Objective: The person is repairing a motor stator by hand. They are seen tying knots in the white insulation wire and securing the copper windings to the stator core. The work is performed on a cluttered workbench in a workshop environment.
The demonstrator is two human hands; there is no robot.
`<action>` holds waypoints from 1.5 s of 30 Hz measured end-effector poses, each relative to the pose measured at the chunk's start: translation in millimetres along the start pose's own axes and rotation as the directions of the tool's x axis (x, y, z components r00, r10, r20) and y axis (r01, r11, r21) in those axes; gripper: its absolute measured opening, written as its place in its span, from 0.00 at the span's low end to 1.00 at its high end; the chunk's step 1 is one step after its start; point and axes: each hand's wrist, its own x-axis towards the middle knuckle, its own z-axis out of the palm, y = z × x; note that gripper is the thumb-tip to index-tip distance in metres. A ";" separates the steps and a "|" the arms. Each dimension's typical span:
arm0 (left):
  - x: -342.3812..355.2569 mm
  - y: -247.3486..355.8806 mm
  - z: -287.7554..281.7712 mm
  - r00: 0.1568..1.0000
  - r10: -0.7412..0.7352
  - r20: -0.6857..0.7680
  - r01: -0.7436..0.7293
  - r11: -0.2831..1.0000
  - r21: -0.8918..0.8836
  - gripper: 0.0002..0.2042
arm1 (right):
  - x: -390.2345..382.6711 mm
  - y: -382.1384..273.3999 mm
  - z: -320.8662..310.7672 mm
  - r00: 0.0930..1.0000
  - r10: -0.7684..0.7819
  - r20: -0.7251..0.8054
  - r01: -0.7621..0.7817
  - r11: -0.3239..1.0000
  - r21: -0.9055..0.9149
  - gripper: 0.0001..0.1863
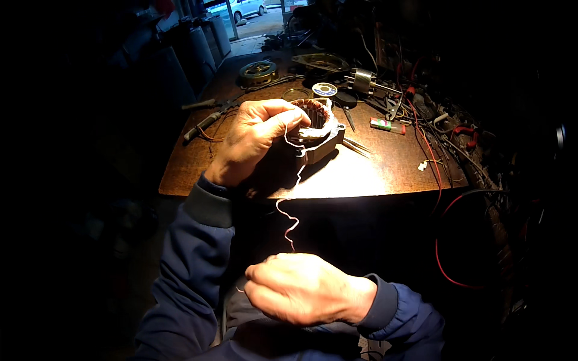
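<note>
A motor stator [323, 148] stands on the wooden table, a ring of copper windings [318, 107] bound with white cord along its top. My left hand [253, 137] is at the near left of that ring, thumb and forefinger pinched together on the white cord [291, 227]. From the stator the cord runs down in loose kinks past the table's front edge. Low over my lap, my right hand [307, 287] is closed around its lower part, and a short end pokes out to the left of the fingers. The fingertips of my right hand are hidden.
The wooden table [211, 162] holds a brass-coloured round housing [257, 73], a solder-like spool [324, 89], a rotor on a shaft [363, 80] and a small green-and-red cylinder [385, 125]. Thin sticks [356, 147] lie beside the stator. Tangled wires and a red cable [428, 150] crowd the right side.
</note>
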 end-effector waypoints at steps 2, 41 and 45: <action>-1.5 1.5 -1.5 1.000 -0.006 0.006 0.006 1.000 0.007 0.10 | -0.7 3.4 3.6 0.992 0.055 0.113 -0.062 0.996 0.058 0.08; -3.0 9.6 3.2 0.999 -0.044 0.003 0.044 0.999 0.021 0.10 | 2.7 112.3 -66.5 0.835 0.475 -0.276 -0.520 0.847 -0.115 0.02; -4.7 11.6 7.7 0.999 -0.043 0.004 0.043 0.999 -0.032 0.12 | 7.7 110.8 -72.8 0.876 0.435 -0.206 -0.473 0.859 -0.194 0.04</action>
